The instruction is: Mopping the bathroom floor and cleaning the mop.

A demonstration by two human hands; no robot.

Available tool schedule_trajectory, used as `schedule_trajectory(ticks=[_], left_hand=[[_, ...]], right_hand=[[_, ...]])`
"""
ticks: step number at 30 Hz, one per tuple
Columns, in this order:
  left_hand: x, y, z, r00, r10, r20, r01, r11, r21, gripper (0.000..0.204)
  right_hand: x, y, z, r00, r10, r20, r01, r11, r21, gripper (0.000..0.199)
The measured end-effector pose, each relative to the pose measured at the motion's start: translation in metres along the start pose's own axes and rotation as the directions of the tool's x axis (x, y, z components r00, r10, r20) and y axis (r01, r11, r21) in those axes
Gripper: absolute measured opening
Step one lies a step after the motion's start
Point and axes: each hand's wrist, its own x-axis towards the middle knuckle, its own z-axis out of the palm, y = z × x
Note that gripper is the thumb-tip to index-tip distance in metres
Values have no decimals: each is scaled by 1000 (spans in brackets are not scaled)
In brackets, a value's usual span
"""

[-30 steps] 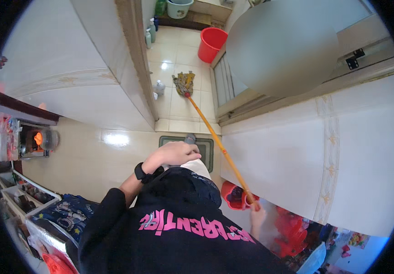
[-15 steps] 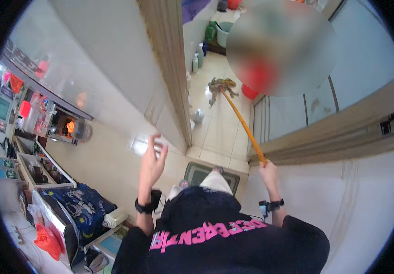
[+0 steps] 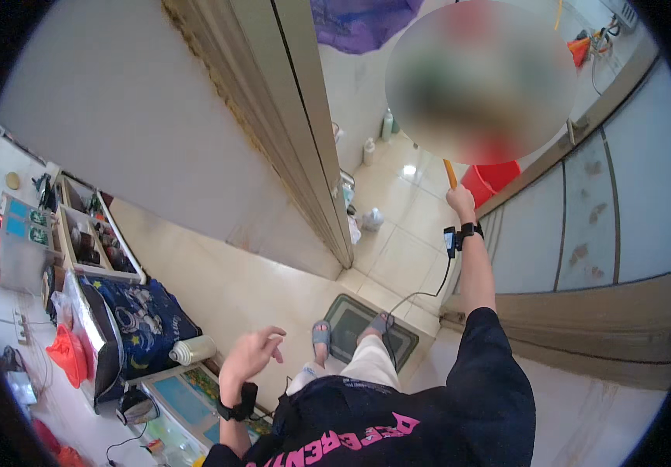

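My right hand (image 3: 460, 201) reaches through the doorway, its fingers wrapped round the yellow handle of a mop (image 3: 450, 173). Only a short piece of that handle shows; a blurred patch covers the rest and the mop head. Close by on the right is a red bucket (image 3: 479, 189), partly under the same blur. With nothing in it, my left hand (image 3: 251, 354) hangs over the pale floor, its fingers loosely bent and apart.
I stand at a green mat (image 3: 343, 331) before the doorway. A door frame (image 3: 308, 132) rises on the left, a panelled door (image 3: 584, 210) on the right. Inside are a small white plastic bag (image 3: 373, 219) and bottles (image 3: 387, 124). A dark blue patterned bag (image 3: 148, 319) stands left.
My right hand has moved forward into the doorway with the mop, whose head has gone from sight. The left hand has dropped lower, and the view has shifted.
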Motion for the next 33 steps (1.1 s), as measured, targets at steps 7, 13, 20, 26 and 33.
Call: schedule_trajectory(ticks=[7,13,20,26,33], left_hand=[[14,24,-15,941,303,-149,-301,953,36,25],[26,29,-62,594,593,-543,-619,768,162,24],[35,34,-57,543,464,-700,-650,760,0,28],[49,50,-46,330,584,-741,-718,665,205,41],[60,70,-76,146,608,-780,-655,651,385,48]], right_hand=[[-199,123,53,999,-18,-27,18,1000,10,37],[-484,209,69,970,201,134,-198,979,-40,49],[-827,225,141,858,456,239,-514,767,384,54],[-973,207,157,494,769,407,-868,466,172,48],[-951,253,171,440,856,272,-893,449,32,50]])
